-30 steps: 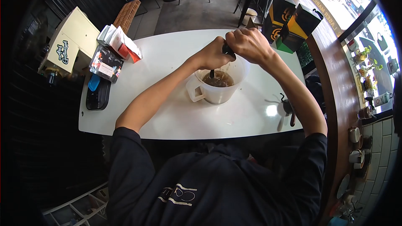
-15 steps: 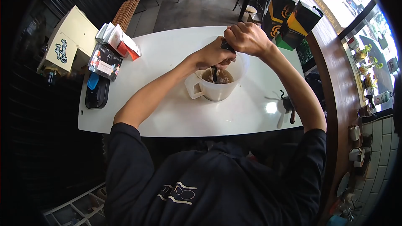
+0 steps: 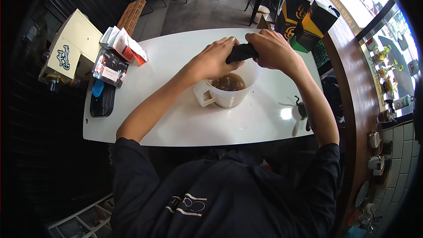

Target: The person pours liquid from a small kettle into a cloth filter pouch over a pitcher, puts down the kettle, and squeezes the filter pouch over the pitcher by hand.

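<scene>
Between my two hands, above a translucent plastic pitcher, is a black cloth-like item [image 3: 242, 53]. My left hand [image 3: 219, 58] grips its left end, fingers wrapped round it. The other end is held by my right hand [image 3: 269, 48], its fingers closed. Below them the pitcher [image 3: 231, 99] stands upright on the white table [image 3: 185, 125], with its handle toward the left. Brown liquid [image 3: 228, 82] lies inside it. The pitcher's far rim is partly hidden behind my hands.
Packets [image 3: 125, 46], a patterned box [image 3: 110, 68] and a black tray [image 3: 102, 101] are at the table's left. A small dark pot [image 3: 302, 109] stands near my right forearm. Black and yellow boxes [image 3: 315, 24] stand beyond the far right edge.
My hands have moved apart slightly, and the black item now stretches sideways between them instead of hanging into the pitcher. The liquid's surface shows more fully.
</scene>
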